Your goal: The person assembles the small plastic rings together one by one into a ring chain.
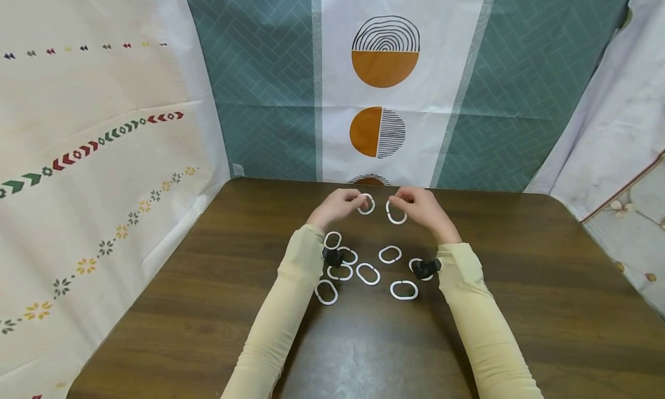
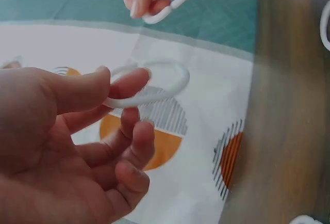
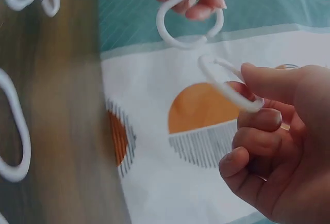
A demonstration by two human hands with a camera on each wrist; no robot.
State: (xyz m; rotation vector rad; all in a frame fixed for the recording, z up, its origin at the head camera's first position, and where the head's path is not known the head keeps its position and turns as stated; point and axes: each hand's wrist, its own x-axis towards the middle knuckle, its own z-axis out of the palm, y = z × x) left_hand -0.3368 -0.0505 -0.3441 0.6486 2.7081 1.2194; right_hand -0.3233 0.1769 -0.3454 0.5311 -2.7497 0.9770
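Note:
Two white oval plastic links are held up over the far part of the table. My left hand (image 1: 340,207) pinches one link (image 2: 149,99) between thumb and index finger, its other fingers loosely bent. With thumb and fingertips my right hand (image 1: 423,208) grips the other link (image 3: 226,90) by its side. A small gap in the left link (image 3: 162,26) shows in the right wrist view. The two links are apart in the head view, side by side with a short space between them.
Several more white links lie loose on the brown wooden table (image 1: 182,306), among them one link (image 1: 404,299) between my forearms. Some are partly hidden by the black wrist cameras. Behind the table's far edge hangs a patterned curtain (image 1: 260,81); light cloths hang at both sides.

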